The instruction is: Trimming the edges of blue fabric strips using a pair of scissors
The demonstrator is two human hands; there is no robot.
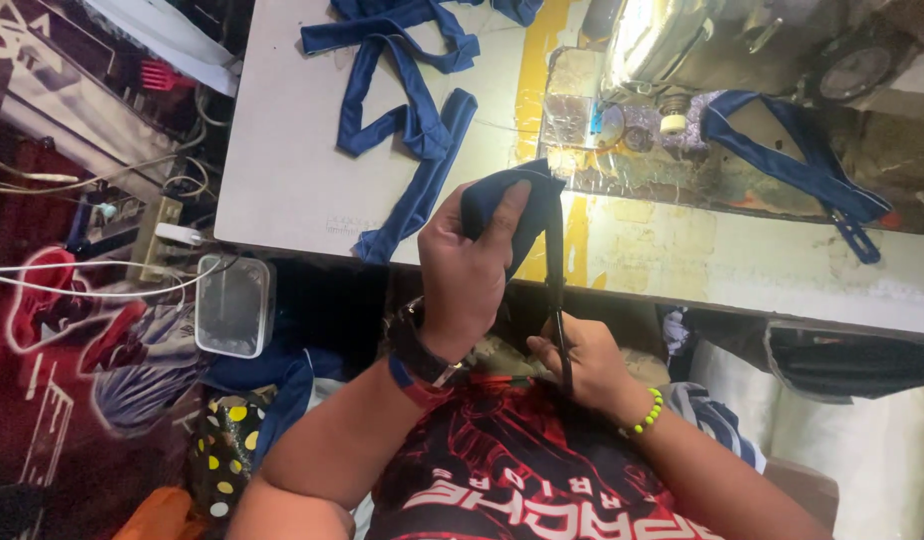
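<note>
You're looking at a harsh lamp under the sewing machine, blowing out its metal body w/ glare & washing the counter pale. Below the counter edge it's dim, in shadow. Focus soft overall; slight stretch at frame edges.

My left hand pinches a dark blue cloth above the table edge; my right hand pulls its black strap down taut

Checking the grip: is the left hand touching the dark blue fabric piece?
Touching. The head view shows the left hand with fingers pressed around the dark blue fabric piece.
</note>
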